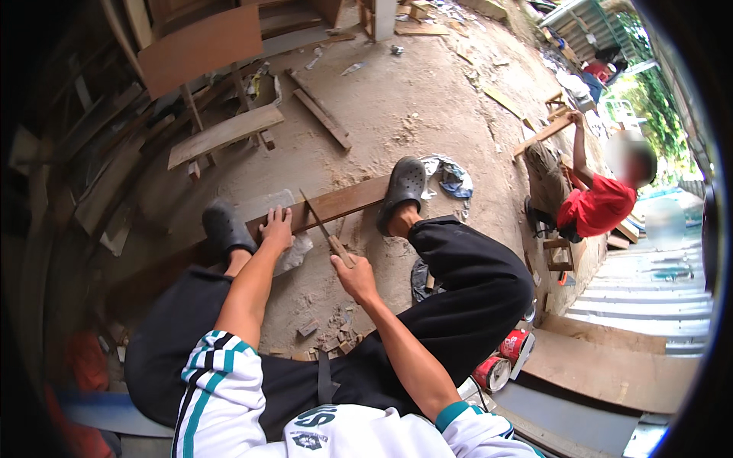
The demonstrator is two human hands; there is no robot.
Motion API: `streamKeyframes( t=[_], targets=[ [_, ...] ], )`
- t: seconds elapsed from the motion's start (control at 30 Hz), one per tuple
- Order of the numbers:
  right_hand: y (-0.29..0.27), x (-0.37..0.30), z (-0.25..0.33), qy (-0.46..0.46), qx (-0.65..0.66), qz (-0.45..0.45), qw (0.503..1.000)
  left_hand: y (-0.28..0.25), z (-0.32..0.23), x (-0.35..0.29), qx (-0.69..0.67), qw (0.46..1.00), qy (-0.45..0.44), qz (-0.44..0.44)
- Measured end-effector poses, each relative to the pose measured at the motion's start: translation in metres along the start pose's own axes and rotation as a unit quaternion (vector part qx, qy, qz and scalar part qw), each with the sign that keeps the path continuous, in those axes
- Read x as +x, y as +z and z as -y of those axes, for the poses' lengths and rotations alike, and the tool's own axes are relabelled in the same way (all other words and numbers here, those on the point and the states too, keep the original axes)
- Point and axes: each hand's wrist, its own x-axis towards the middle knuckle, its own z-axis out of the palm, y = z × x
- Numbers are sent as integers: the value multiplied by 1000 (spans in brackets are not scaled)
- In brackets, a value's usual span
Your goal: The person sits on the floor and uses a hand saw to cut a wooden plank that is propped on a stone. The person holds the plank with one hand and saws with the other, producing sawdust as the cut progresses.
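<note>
A long brown wooden board (347, 200) lies across the ground in front of me, under my two dark clogs. My left hand (276, 229) rests on it with the fingers spread, pressing from above. In my right hand (356, 276) is a handsaw (317, 216), gripped by its light wooden handle. Its narrow blade points away from me and crosses the board just right of my left hand. Whether the teeth are in the wood cannot be made out. Beside my left wrist lies a crumpled clear plastic piece (294, 253).
A low wooden bench (225, 136) and cabinet pieces (202, 49) stand at the far left. Crumpled plastic (450, 179) lies by my right foot. Wood offcuts (332, 336) and red cans (492, 372) are near me. To the right, a person in red (599, 206) holds a board.
</note>
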Motion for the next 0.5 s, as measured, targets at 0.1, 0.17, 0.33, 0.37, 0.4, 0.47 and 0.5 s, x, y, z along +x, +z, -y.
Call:
streamKeyframes(
  t=[0.1, 0.17, 0.33, 0.37, 0.4, 0.47, 0.5],
  targets=[
    [-5, 4, 6, 7, 12, 20, 1000, 3, -4, 3, -15, 1000, -3, 13],
    [-5, 5, 20, 0, 15, 26, 1000, -2, 1, 5, -29, 999, 2, 27],
    [-26, -28, 41, 13, -28, 26, 999, 5, 4, 10, -45, 999, -8, 29],
    [-31, -38, 40, 15, -23, 31, 999, 3, 6, 9, -46, 999, -13, 25],
    [-33, -44, 40, 26, -17, 31, 999, 3, 7, 8, -44, 999, -13, 26],
    [-36, -48, 39, 47, -7, 27, 998, 4, 6, 8, -40, 999, -12, 26],
    [-35, -44, 34, 40, -8, 29, 999, 4, 8, 8, -41, 999, -12, 24]
  ],
)
